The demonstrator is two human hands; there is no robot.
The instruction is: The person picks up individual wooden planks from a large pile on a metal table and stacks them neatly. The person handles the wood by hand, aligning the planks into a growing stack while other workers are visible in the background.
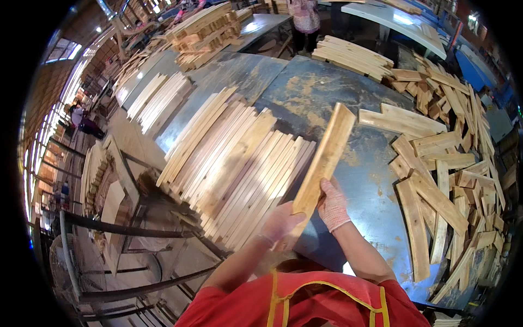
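Observation:
A long wooden board (328, 147) is tilted up in front of me, held between both hands above the metal table (362, 182). My left hand (281, 222), in a pale work glove, is closed around the board's left edge near its lower end. On the opposite edge my right hand (332, 204), gloved as well, grips it with the thumb lying on the face. Just left of the board lies a row of boards (234, 163) set side by side on the table. Part of the left hand's fingers is hidden by the board.
Loose boards (436, 201) form a messy heap along the right side. Two boards (403, 121) lie beyond my right hand. Stacked boards (201, 32) and another row (354, 57) stand at the back. A person (304, 19) is across the table. Metal rails (125, 224) run at lower left.

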